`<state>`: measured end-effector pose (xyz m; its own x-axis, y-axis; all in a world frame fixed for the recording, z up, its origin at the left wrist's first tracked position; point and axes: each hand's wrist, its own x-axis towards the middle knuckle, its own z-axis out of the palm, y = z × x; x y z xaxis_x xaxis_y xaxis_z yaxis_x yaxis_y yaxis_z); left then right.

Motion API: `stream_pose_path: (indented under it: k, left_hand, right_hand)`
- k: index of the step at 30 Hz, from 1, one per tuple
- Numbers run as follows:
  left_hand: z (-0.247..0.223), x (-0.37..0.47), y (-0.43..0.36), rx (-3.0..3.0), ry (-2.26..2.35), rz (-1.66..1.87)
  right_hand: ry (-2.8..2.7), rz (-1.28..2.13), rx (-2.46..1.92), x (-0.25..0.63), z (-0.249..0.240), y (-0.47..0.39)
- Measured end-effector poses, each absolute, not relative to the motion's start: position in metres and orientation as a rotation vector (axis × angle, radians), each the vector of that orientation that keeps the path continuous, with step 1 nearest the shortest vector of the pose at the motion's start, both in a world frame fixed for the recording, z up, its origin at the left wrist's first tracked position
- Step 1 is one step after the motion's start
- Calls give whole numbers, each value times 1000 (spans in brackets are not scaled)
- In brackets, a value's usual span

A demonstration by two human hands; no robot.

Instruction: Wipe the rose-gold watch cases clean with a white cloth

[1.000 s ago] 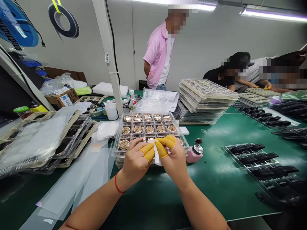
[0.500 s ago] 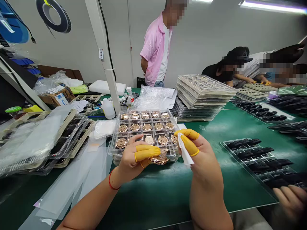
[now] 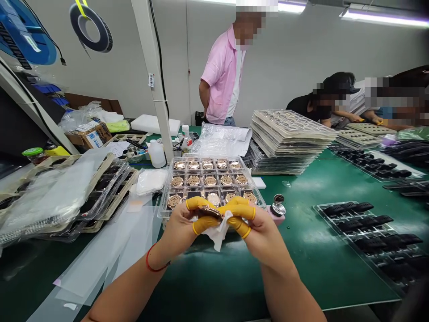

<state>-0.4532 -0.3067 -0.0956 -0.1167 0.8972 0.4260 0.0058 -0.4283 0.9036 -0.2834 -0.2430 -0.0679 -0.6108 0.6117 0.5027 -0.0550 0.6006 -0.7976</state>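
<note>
Between thumb and fingers in yellow finger cots, my left hand (image 3: 187, 223) grips a rose-gold watch case (image 3: 209, 212), held tilted above the near edge of a clear tray. My right hand (image 3: 258, 223), also in yellow finger cots, pinches a white cloth (image 3: 219, 232) against the right end of that case. The cloth hangs down between the two hands. Behind them, the clear compartment tray (image 3: 161, 203) holds rows of rose-gold watch cases (image 3: 210, 180). Part of its front row is hidden by my fingers.
Right of the tray stands a metal-topped pump bottle (image 3: 278, 206). Tall stacked trays (image 3: 288, 143) rise behind it. Black straps lie on a clear tray (image 3: 372, 228) at the right. Film-covered trays (image 3: 56, 192) and a white post (image 3: 154, 76) are on the left. People are across the table.
My right hand has moved left with the cloth and now meets the watch case. My left hand has raised the case slightly. The pump bottle has come into view, and the other hand at lower right is gone.
</note>
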Motion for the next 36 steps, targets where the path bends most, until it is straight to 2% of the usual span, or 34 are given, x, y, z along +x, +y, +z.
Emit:
stream_pose_path:
  k: [4, 9, 17, 27, 31, 33, 36]
  left_hand:
    - [-86, -457, -312, 1659, 1241, 1455]
    - [-85, -459, -323, 1876, 1456, 1229]
    - [-78, -463, -322, 1672, 1146, 1127]
    - [-84, -462, -322, 1663, 1218, 959]
    - [-84, -449, -323, 1802, 1263, 910]
    - [-83, -445, -321, 1650, 1169, 967]
    - [-80, -445, -316, 1331, 968, 1002]
  right_hand:
    - [-1834, 983, -494, -277, -68, -237]
    - [-2132, 984, -403, -279, -66, -237]
    - [-2228, 1121, -418, -279, -62, -232]
    - [-2362, 1000, -609, -283, -66, -237]
    - [-2290, 1313, -658, -290, -69, -234]
    - [-2110, 1462, -692, -291, -71, -226]
    - [-1725, 1487, -824, -285, -74, -212]
